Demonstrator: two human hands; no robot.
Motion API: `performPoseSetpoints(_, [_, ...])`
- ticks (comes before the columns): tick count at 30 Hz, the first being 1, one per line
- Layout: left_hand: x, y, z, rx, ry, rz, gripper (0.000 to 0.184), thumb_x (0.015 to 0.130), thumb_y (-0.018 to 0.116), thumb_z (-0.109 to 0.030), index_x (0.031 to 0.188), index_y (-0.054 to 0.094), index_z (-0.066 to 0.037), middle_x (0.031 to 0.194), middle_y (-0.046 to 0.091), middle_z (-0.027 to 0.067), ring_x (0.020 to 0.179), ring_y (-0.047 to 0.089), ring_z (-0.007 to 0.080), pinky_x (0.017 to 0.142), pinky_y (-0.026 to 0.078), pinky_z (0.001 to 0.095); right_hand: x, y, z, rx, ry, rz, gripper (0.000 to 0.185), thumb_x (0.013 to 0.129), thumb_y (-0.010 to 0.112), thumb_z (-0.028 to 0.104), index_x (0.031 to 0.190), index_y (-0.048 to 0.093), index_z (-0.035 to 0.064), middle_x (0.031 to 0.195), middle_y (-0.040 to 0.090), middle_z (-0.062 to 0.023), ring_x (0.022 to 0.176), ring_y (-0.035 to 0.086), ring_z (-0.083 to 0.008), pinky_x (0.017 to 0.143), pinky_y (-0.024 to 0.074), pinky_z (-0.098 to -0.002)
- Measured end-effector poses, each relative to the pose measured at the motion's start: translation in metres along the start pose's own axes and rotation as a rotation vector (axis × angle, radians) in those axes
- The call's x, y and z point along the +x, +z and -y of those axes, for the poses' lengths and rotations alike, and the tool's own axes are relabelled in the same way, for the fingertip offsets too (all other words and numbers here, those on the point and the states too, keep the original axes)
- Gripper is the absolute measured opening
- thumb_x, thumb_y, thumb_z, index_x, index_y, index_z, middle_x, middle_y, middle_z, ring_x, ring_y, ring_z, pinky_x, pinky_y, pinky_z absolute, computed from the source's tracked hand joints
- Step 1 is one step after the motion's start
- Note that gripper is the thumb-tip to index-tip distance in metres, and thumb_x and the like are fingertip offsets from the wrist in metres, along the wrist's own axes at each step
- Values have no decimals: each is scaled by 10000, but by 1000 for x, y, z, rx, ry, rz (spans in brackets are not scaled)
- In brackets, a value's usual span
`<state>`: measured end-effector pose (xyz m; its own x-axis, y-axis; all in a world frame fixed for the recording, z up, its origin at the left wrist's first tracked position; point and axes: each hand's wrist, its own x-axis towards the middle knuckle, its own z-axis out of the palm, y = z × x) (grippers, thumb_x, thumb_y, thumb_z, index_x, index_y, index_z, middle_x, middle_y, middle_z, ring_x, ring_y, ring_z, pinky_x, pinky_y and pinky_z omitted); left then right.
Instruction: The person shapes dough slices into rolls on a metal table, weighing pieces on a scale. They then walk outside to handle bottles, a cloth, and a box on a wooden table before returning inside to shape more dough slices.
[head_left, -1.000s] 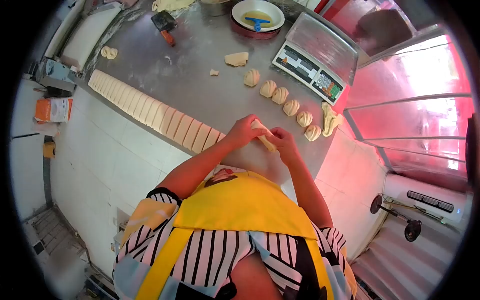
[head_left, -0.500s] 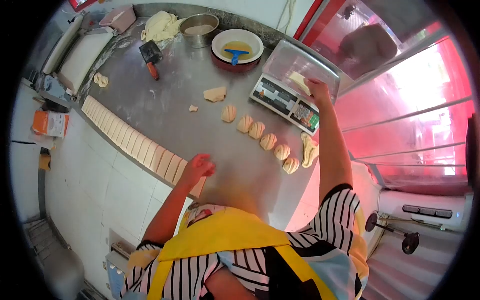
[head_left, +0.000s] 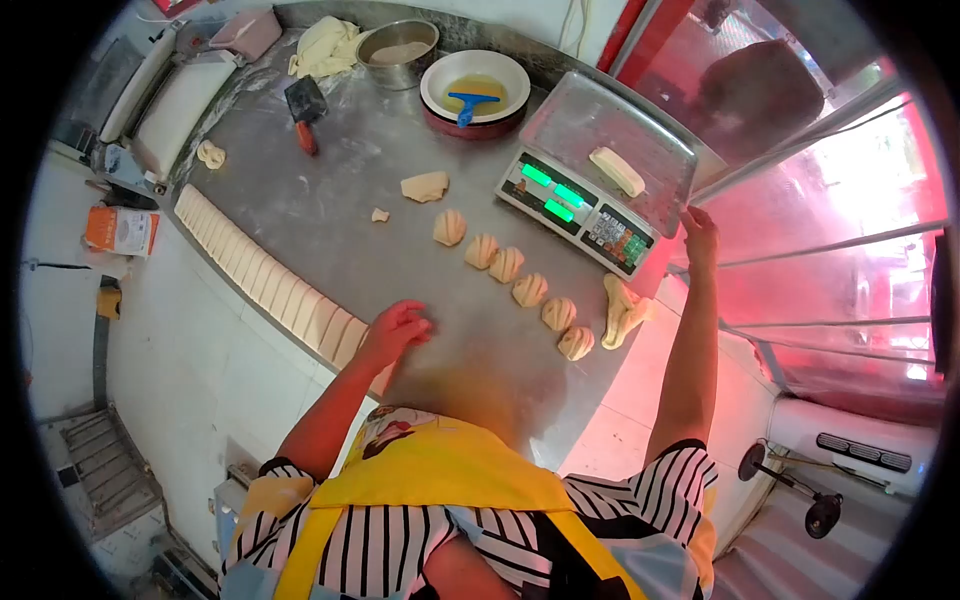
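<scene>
My left hand (head_left: 396, 332) hovers at the near end of a long row of sliced dough strips (head_left: 260, 278), its fingers loosely bent and nothing visible in them. At the right edge of the digital scale (head_left: 570, 215), my right hand (head_left: 702, 235) has a finger extended by the tray's rim; whether it touches is unclear. One dough piece (head_left: 617, 171) lies alone on the scale's clear tray (head_left: 565, 110), and the displays glow green. Several ridged, rounded dough pieces (head_left: 530, 290) form a diagonal line on the metal table. A longer dough scrap (head_left: 622, 310) rests beside them at the table edge.
A flat dough piece (head_left: 425, 187) and a small bit (head_left: 380, 215) lie mid-table. Farther back are a scraper (head_left: 305, 105) with a red handle, a steel bowl (head_left: 398, 50), a white bowl (head_left: 520, 75) holding a blue tool (head_left: 468, 105), and a dough sheeter (head_left: 185, 110) at left.
My right hand has let go of the dough piece on the scale tray and moved right, off the tray. The scale's displays have lit green. My left hand has hardly moved.
</scene>
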<state>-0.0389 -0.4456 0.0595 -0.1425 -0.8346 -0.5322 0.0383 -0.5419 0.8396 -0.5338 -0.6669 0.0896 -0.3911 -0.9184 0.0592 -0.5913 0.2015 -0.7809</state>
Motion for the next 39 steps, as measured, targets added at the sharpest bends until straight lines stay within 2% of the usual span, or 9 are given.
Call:
performPoseSetpoints(3, [2,5,0,7,18,-17,324,884,545,-101,1194,478,-35,945,613,105,813,615,175,741,506,299,9,10,6,57,33,119,389,819,618,311,1064,627,9,856,637,-50,822,606,-122,629,467,-281])
performPoseSetpoints(6, [-8,-2,8,8,17,-49,318,883,545,-97,1189,483,-35,945,614,111,811,615,174,739,507,296,37,47,-7,246,-17,125,382,820,616,322,1018,636,-4,803,632,-68,740,611,-134,565,458,-300])
performPoseSetpoints(9, [-20,-11,15,-25,-13,-90,306,881,545,-86,1177,493,-29,946,615,111,810,617,175,730,509,294,33,50,43,-127,-211,110,389,770,671,341,819,636,-43,686,628,-94,663,589,-167,618,467,-342])
performPoseSetpoints(15, [-10,-39,9,-17,15,-93,277,875,553,-76,1145,518,-21,938,615,103,801,618,170,725,514,289,38,87,54,-6,176,327,357,724,741,277,808,596,-39,608,553,-81,412,479,-144,448,433,-323])
performPoseSetpoints(22, [56,7,1,-149,120,174,251,882,560,-104,1117,536,-18,941,614,87,803,610,158,735,520,285,-33,99,101,-292,-274,147,386,658,774,240,830,502,26,706,553,-98,644,521,-211,592,436,-353])
performPoseSetpoints(26, [66,50,-43,-858,-247,524,345,932,488,-302,1165,526,-50,1118,575,127,1029,569,219,898,466,348,-156,95,170,197,-135,420,313,681,760,89,852,502,45,739,540,-28,677,505,-115,591,430,-284])
performPoseSetpoints(29, [94,69,-23,-1376,108,763,422,938,456,-368,1210,496,-49,1209,539,152,1120,521,254,967,410,380,-233,103,176,562,102,547,295,704,740,50,878,502,40,752,538,-14,725,532,-85,618,448,-233])
performPoseSetpoints(35, [35,42,-42,-979,-116,497,416,926,477,-398,1078,528,-15,1026,598,117,1017,572,229,848,489,358,-283,103,147,436,222,481,304,714,726,52,915,503,6,825,569,-64,758,547,-110,637,454,-248])
performPoseSetpoints(39, [20,41,-33,-180,67,301,351,886,573,-325,1037,536,-10,938,603,107,821,611,183,686,529,288,-306,103,146,391,191,463,323,718,725,63,946,504,1,856,570,-74,786,555,-138,668,460,-270])
